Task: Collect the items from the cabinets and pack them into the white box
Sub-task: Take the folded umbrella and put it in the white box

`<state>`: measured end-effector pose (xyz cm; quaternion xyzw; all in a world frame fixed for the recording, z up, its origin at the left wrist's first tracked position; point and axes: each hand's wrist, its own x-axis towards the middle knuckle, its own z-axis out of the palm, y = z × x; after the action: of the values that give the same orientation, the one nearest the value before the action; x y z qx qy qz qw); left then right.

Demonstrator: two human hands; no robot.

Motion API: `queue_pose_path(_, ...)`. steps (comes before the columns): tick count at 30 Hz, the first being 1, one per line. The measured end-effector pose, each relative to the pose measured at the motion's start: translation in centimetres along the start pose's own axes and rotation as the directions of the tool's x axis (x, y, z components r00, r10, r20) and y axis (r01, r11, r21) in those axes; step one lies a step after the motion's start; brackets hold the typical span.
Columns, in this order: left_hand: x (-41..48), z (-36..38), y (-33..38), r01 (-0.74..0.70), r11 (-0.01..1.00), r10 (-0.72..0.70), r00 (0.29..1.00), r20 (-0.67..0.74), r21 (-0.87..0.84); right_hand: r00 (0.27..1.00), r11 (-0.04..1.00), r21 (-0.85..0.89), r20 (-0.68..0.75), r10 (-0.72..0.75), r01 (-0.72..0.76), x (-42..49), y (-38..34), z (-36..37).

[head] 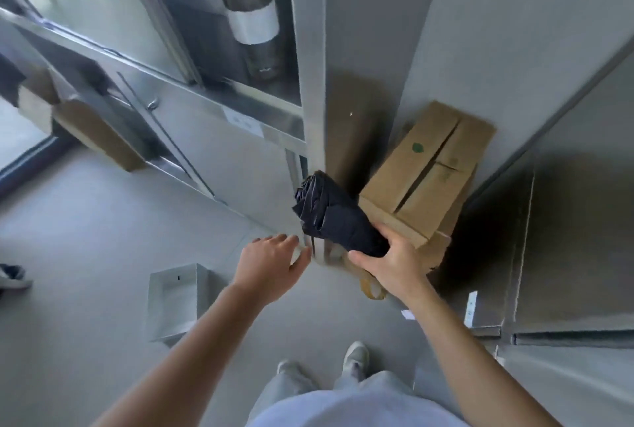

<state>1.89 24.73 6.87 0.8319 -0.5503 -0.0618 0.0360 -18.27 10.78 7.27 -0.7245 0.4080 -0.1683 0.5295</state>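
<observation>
Fingers [386,233] of the right hand [394,265] are wrapped tight around one end of a folded black umbrella [336,217]. The rest of the umbrella sticks out past the fingers, up toward the grey cabinet [310,83]. The left hand [271,262] holds nothing. Its fingers [288,239] are straight and a little apart, just beside the bottom edge of the cabinet. A stack of brown boxes [429,166] sits on the floor right behind the right hand's fingers.

The white box [171,275] is on the floor, below the left hand and well apart from the umbrella.

I think the umbrella could slip, because only one end is held and the cloth looks loose and floppy. The far end could bump the cabinet when it swings around. It also may be too long to lie flat in the white box, so it might tip out. The left fingers could get pinched if a cabinet door shuts on them.
</observation>
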Motion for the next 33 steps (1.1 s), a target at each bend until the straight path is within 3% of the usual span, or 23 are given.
queue_pose_path(8,-12.4,-2.0,-10.3,0.364,0.931,-0.363,0.929,-0.067,-0.008,0.942,0.991,-0.037,0.317,-0.11,0.128,0.6,-6.4,13.0)
queue_pose_path(15,-27.7,-3.4,-19.9,0.679,0.73,-0.682,0.73,-0.034,-0.075,0.772,0.958,-0.022,0.597,-0.217,0.286,-3.8,-13.3,28.9)
queue_pose_path(19,-32.7,-4.0,-23.0,0.757,0.637,-0.77,0.628,-0.11,-0.144,0.679,0.943,-0.017,0.699,-0.226,0.331,-5.5,-16.1,35.3)
queue_pose_path(23,-34.5,-3.5,-25.0,0.818,0.551,-0.834,0.544,-0.092,-0.163,0.621,0.933,-0.038,0.755,-0.208,0.358,-5.0,-17.5,39.8)
queue_pose_path(33,-30.2,-2.8,-30.9,0.9,0.373,-0.926,0.378,-0.024,-0.225,0.511,0.929,-0.065,0.848,-0.142,0.365,2.2,-19.3,48.9)
